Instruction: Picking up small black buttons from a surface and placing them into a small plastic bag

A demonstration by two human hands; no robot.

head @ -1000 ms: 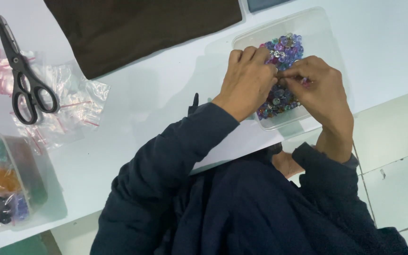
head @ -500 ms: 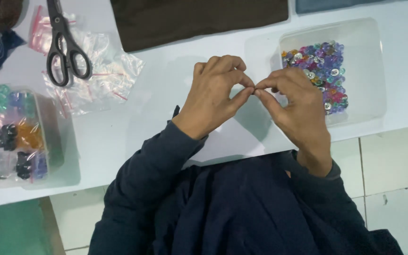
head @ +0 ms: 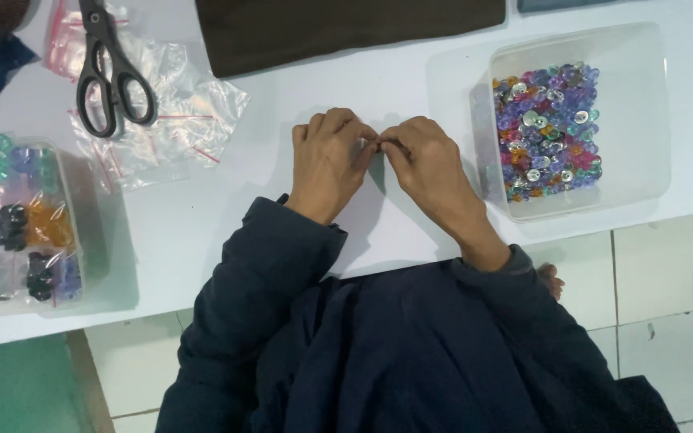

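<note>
Scissors [head: 110, 68] on bags [head: 174, 112] left; button tray [head: 643, 104] right of hands [head: 378, 160].

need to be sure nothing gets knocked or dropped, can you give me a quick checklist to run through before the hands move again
1. Left hand and right hand meet fingertip to fingertip over the white table: ok.
2. What is pinched between the fingertips: cannot tell, too small and hidden.
3. Clear tub of coloured beads stands level, just right of the right hand, not touched: ok.
4. Scissors lie closed on the clear plastic bags, away from both hands: ok.
5. Compartment box of sorted beads sits at the table's near left edge, close to the drop: not ok.
6. Dark cloth lies flat beyond the hands: ok.
</note>
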